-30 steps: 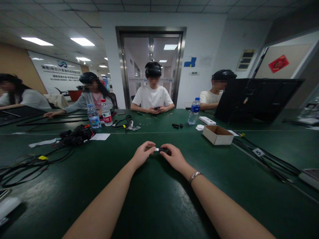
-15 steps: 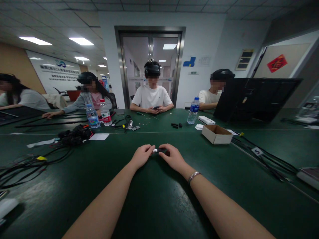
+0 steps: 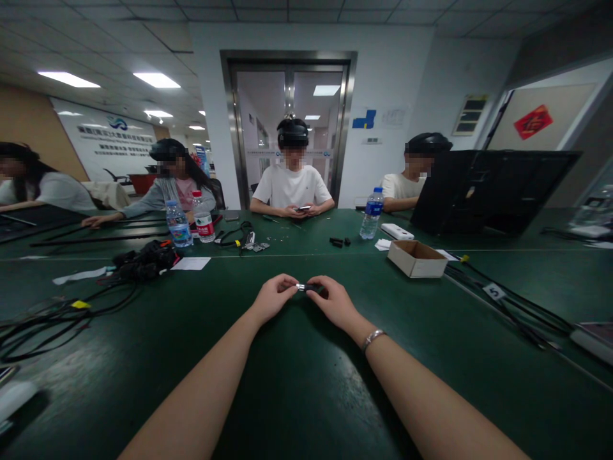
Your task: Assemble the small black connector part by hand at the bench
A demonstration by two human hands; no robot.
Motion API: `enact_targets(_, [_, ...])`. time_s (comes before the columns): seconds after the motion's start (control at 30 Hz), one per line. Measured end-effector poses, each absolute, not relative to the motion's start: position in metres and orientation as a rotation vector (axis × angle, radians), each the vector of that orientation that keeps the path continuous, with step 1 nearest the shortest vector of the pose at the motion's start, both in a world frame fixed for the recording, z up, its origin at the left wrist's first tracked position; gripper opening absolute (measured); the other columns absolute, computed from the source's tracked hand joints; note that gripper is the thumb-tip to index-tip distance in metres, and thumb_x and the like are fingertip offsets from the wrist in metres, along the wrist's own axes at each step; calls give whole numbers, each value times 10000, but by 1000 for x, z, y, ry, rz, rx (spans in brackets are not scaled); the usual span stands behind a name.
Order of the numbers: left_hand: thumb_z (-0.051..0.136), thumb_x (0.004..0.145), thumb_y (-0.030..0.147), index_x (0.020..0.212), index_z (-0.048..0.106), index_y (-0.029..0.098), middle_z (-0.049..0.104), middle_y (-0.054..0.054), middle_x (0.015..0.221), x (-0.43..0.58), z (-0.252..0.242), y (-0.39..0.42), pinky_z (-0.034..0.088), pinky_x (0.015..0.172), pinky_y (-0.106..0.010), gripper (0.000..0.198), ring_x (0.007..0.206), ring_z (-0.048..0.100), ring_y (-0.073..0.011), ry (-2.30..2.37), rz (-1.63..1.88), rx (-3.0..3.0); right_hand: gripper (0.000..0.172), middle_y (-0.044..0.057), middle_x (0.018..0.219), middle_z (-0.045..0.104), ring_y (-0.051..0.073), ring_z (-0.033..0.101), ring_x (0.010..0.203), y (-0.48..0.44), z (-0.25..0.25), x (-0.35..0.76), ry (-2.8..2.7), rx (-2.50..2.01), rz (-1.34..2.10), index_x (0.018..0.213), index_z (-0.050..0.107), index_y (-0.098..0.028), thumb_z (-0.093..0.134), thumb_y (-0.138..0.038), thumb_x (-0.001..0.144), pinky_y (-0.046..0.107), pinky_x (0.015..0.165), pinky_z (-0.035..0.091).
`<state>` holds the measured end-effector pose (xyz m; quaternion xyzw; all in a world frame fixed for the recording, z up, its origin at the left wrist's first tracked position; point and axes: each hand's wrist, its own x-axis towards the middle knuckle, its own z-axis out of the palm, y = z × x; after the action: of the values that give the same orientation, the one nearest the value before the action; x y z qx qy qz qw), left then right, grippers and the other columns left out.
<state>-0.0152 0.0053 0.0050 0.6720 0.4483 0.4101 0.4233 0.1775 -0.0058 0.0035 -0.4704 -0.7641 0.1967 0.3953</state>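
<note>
A small rod-shaped object [image 3: 301, 287], with a shiny silver left part and a black right part, is held level between my hands just over the green table [image 3: 306, 383]. My left hand [image 3: 274, 298] is closed, pinching the silver end between thumb and fingers. Thumb and fingers of my right hand [image 3: 331, 299], which has a metal band at its wrist, grip the black end. Fingers cover both tips, and its exact kind is too small to make out.
An open cardboard box [image 3: 416, 259] stands ahead to the right, near black cables [image 3: 498, 300]. Small black pieces [image 3: 340, 242] and a water bottle [image 3: 371, 213] lie farther back. Left are two bottles, tangled black gear [image 3: 143, 260] and more cables. Several people sit around the table.
Both hands have shifted very slightly, with the left fingers a little higher. The silver part of the rod-shaped object shows somewhat more brightly between them.
</note>
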Motion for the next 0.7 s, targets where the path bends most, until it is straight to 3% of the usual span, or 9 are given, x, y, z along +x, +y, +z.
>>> enact_targets(0.4, [462,797,586,758,605,167,591,-6,680,-17,-2,10,431,658,-280,444,652,547,-147,1274,935,1807,177,34,939,630,149,570,810,-6,3,177,-1952,-1173,475,982,632,-191,614,-222,809,279,724,461])
enact_targets(0.7, [380,800,666,717,615,162,580,-8,638,-16,0,9,413,625,-275,562,612,539,-150,1322,884,1822,185,32,966,618,152,563,825,-5,0,178,-1975,-1146,478,1005,627,-202,602,-243,827,281,714,453])
